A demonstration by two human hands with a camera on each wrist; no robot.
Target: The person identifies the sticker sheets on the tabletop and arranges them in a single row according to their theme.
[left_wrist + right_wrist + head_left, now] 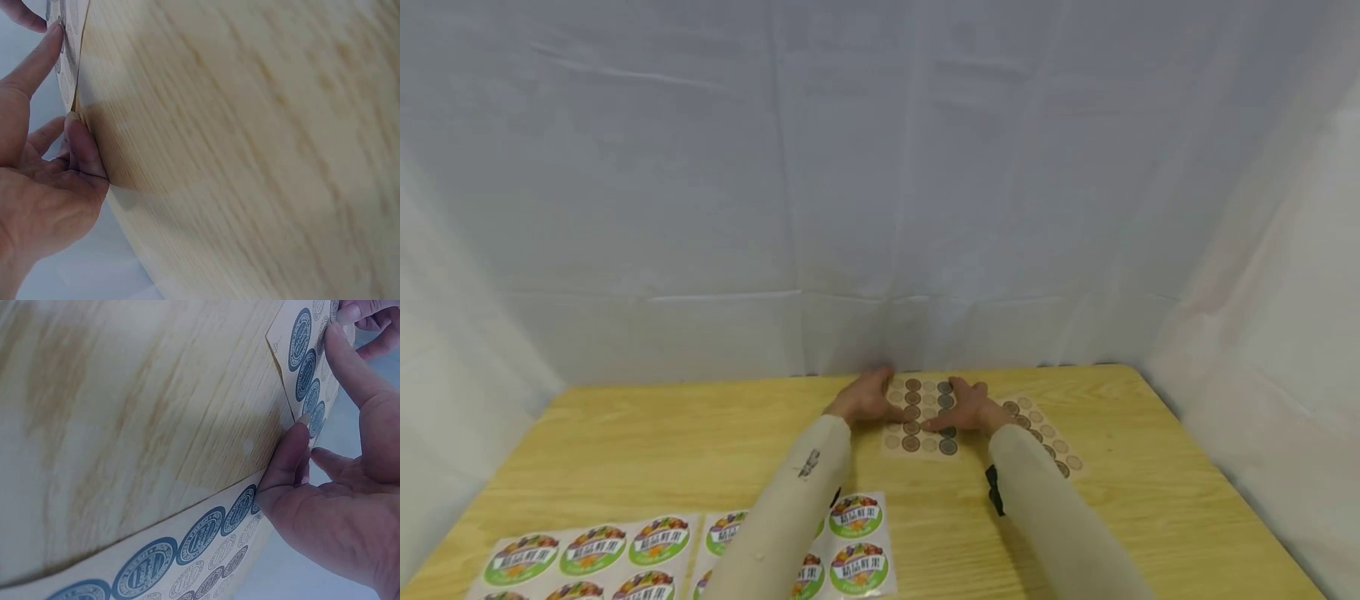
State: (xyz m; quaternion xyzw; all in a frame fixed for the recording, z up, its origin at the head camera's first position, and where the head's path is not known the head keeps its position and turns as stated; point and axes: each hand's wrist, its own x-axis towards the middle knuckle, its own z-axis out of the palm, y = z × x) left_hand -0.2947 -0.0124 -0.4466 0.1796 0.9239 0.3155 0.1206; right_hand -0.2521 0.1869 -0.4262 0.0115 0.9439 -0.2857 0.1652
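Observation:
A pale sheet of round stickers point(928, 446), in grey, brown and beige columns, lies at the table's far edge. My left hand point(868, 398) rests at its left side, thumb stretched over the stickers. From the right, my right hand point(970, 410) touches the sheet the same way, the two thumbs close together near its middle. In the left wrist view, fingertips of the left hand point(47, 194) meet the sheet's edge point(74, 47). The right wrist view has the right hand point(340, 494) with fingertips along the edge beside dark blue stickers point(300, 340).
Another sheet of round stickers point(1052, 437) lies tilted to the right, partly under the right forearm. Sheets of green fruit labels point(595, 550) cover the front left of the wooden table point(1180, 517). White cloth point(850, 208) hangs behind the far edge and at both sides.

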